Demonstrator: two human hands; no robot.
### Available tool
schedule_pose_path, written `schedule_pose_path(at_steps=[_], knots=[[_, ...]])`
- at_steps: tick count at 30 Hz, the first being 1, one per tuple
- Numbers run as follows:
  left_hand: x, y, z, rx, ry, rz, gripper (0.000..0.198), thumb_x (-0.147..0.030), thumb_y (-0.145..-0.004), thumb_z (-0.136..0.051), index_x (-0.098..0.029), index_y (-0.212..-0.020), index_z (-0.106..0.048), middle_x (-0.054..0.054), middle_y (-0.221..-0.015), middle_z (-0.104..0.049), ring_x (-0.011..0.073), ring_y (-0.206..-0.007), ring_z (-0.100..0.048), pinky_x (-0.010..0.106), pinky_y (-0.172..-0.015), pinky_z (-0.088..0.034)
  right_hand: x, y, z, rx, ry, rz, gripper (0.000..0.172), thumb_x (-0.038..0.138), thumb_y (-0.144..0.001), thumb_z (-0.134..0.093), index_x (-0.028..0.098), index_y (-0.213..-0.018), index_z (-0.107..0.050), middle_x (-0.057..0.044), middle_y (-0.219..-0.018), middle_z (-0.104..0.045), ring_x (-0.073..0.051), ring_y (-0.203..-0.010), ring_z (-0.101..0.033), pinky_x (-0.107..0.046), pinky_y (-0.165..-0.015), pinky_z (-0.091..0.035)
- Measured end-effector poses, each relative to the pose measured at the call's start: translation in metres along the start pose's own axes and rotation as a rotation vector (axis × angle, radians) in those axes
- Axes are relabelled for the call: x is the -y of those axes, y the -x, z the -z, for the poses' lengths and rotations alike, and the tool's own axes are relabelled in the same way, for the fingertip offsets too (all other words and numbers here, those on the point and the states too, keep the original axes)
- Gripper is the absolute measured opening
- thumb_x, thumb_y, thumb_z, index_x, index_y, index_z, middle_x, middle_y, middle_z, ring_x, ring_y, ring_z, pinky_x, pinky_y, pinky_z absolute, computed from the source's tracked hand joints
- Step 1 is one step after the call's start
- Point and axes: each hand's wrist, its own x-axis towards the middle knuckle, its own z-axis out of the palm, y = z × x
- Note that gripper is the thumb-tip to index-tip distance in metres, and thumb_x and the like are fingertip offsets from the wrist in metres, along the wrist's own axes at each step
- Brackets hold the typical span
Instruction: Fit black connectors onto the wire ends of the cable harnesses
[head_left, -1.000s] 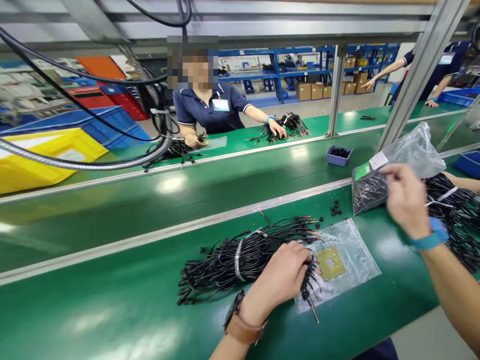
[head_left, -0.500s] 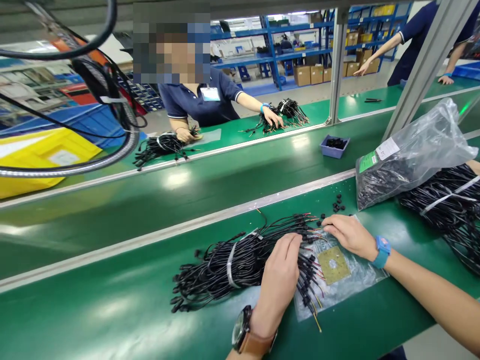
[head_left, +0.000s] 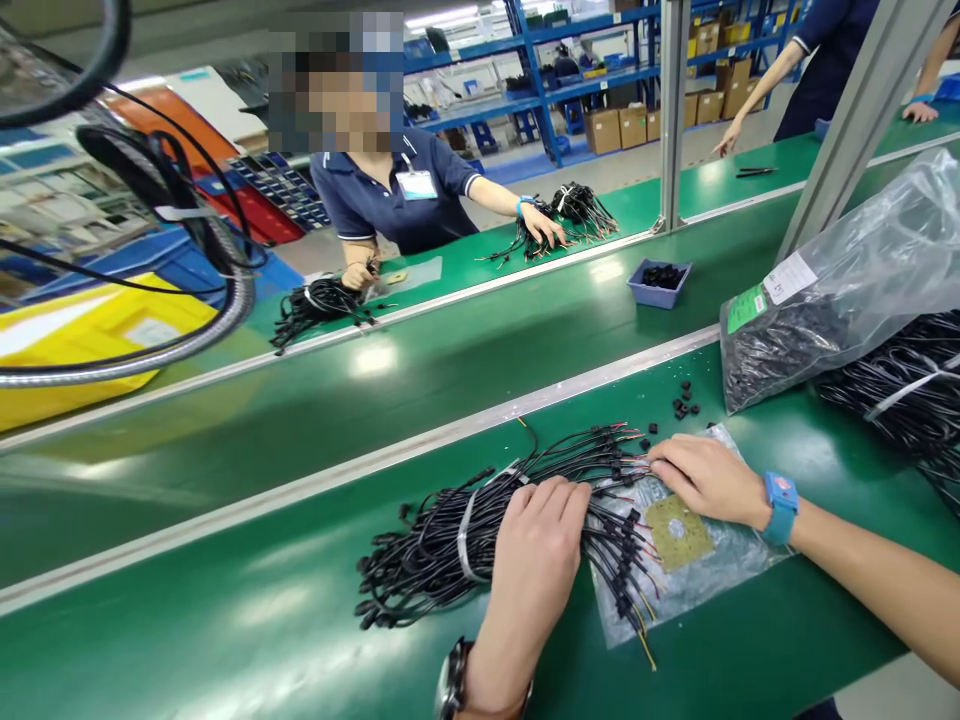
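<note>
A bundle of black cables (head_left: 450,530) lies on the green bench, held together by a white tie. Their stripped ends with thin coloured wires fan out to the right. My left hand (head_left: 541,550) is closed over the cables near these ends, its fingertips hidden beneath. My right hand (head_left: 709,480) pinches at the coloured wire tip of a cable; the exact contact is partly hidden by the fingers. Beneath the wire ends lies a clear plastic bag (head_left: 720,545) with a yellowish square plate (head_left: 679,533) on it. Small black caps (head_left: 681,408) are scattered just beyond my right hand.
A clear bag of black parts (head_left: 787,345) and another cable bundle (head_left: 892,385) lie at right. A purple bin (head_left: 660,290) stands across the metal rail. Opposite, a co-worker (head_left: 405,195) handles cables. A metal post (head_left: 847,130) rises at right; a hose (head_left: 232,310) hangs at left.
My left hand has shifted left, back over the cables. My right hand's fingertips have come down from beside the loose caps to the wire ends. The camera view has turned slightly.
</note>
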Motion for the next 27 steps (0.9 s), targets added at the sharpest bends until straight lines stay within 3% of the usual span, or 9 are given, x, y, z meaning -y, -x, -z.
schedule_pose_path(at_steps=[6, 13, 18, 23, 27], knots=[[-0.009, -0.002, -0.004, 0.150, 0.057, -0.049, 0.024, -0.008, -0.098, -0.046, -0.015, -0.111, -0.065, 0.009, -0.107, -0.072, 0.0261, -0.107, -0.062, 0.041, -0.089, -0.046, 0.002, 0.001, -0.001, 0.008, -0.026, -0.024, 0.026, 0.031, -0.109, -0.038, 0.019, -0.112, -0.061, -0.007, -0.099, -0.071, -0.022, -0.090, -0.065, -0.036, -0.079, -0.048], [-0.018, -0.008, -0.016, 0.303, 0.048, -0.043, 0.008, -0.014, -0.096, -0.056, -0.017, -0.094, -0.064, 0.007, -0.097, -0.065, 0.0271, -0.103, -0.057, 0.043, -0.085, -0.046, 0.007, 0.001, -0.003, -0.022, -0.039, -0.007, 0.030, 0.034, -0.110, -0.036, 0.019, -0.101, -0.061, -0.006, -0.091, -0.067, -0.022, -0.084, -0.060, -0.036, -0.075, -0.046], [-0.016, -0.007, -0.014, 0.199, 0.283, 0.003, 0.014, -0.011, -0.098, -0.048, -0.018, -0.091, -0.057, 0.005, -0.092, -0.063, 0.0228, -0.098, -0.057, 0.041, -0.088, -0.046, 0.008, 0.002, -0.002, -0.060, -0.126, 0.020, 0.026, 0.030, -0.109, -0.038, 0.019, -0.114, -0.062, -0.008, -0.099, -0.066, -0.022, -0.091, -0.061, -0.036, -0.077, -0.048], [-0.021, -0.002, -0.015, 0.121, 0.445, 0.066, 0.010, -0.016, -0.101, -0.046, -0.020, -0.096, -0.054, 0.002, -0.085, -0.062, 0.0170, -0.077, -0.056, 0.032, -0.071, -0.047, 0.007, 0.001, 0.003, -0.033, -0.150, -0.009, 0.028, 0.025, -0.107, -0.043, 0.020, -0.131, -0.055, -0.011, -0.112, -0.067, -0.024, -0.099, -0.064, -0.039, -0.083, -0.052], [-0.021, -0.001, -0.017, 0.153, 0.531, 0.101, 0.010, -0.017, -0.101, -0.046, -0.021, -0.097, -0.055, 0.002, -0.087, -0.063, 0.0158, -0.077, -0.059, 0.030, -0.070, -0.049, 0.008, -0.001, 0.010, -0.024, -0.223, -0.060, 0.014, 0.027, -0.105, -0.051, 0.020, -0.116, -0.058, -0.007, -0.102, -0.070, -0.023, -0.093, -0.066, -0.037, -0.080, -0.052]])
